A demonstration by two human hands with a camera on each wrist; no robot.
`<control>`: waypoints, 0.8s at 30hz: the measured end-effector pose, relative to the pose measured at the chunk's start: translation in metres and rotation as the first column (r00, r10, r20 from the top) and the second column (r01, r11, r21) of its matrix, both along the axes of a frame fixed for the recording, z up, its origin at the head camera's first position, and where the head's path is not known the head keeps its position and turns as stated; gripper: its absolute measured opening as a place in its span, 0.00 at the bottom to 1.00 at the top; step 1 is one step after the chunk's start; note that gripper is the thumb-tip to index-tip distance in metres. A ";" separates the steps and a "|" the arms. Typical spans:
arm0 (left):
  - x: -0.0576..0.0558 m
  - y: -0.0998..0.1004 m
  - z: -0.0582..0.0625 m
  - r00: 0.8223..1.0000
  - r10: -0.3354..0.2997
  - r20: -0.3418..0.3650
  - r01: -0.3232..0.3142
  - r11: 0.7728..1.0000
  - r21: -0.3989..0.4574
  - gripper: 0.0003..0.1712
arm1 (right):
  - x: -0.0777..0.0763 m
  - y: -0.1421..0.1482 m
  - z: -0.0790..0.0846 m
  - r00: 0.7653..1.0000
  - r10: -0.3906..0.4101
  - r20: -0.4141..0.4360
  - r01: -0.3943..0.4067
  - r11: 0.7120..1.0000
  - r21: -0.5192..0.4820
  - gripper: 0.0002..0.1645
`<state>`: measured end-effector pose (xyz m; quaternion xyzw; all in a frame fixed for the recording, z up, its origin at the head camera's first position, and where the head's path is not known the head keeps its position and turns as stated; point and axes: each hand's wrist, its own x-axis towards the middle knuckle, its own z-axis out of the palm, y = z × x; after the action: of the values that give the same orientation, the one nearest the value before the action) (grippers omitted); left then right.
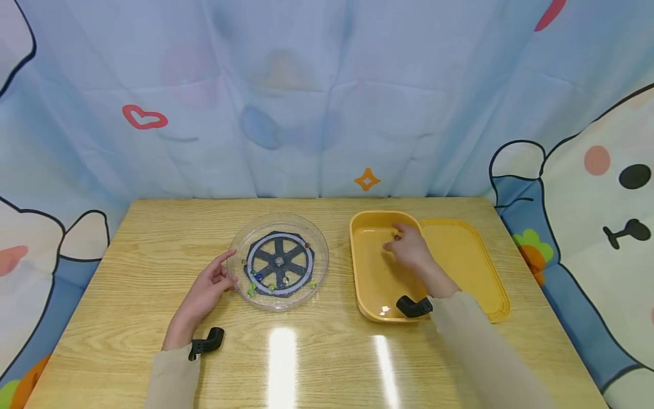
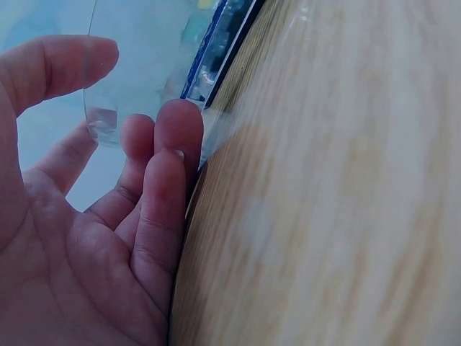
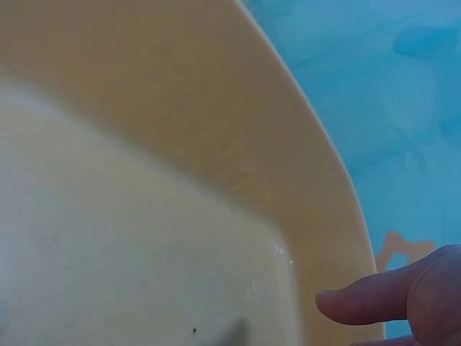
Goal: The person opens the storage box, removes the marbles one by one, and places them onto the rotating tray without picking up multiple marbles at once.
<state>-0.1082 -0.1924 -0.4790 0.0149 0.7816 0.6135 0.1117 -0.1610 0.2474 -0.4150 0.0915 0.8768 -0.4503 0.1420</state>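
Observation:
A round clear dish (image 1: 323, 272) stands left of centre in the head view, with a dark spoked wheel pattern and a pale ring (image 1: 279, 262) in it. Several glass marbles (image 1: 259, 276) lie inside, green, blue and brownish. My left hand (image 1: 212, 284) holds the dish's left side, fingers curled against its clear wall (image 2: 144, 65). Over the far part of a yellow tray (image 1: 370, 284), my right hand (image 1: 411, 247) pinches a small brownish marble (image 1: 397, 236) at its fingertips. In the right wrist view, the thumb (image 3: 367, 299) shows near the tray's wall; the marble is out of sight there.
A flat yellow lid (image 1: 467, 261) lies right of the tray, partly beneath the right forearm. The wooden table (image 1: 327, 352) ends at a blue patterned curtain (image 1: 306, 102) behind. Black wrist cameras (image 1: 208, 342) sit on both sleeves.

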 end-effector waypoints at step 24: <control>-0.001 -0.001 -0.003 1.000 -0.004 -0.009 0.004 1.000 -0.018 0.36 | -0.003 -0.007 -0.004 0.999 0.000 -0.032 0.004 0.992 0.123 0.48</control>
<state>-0.1091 -0.1936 -0.4824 0.0185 0.7876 0.6061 0.1096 -0.1639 0.2402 -0.4190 0.0937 0.9049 -0.3969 0.1216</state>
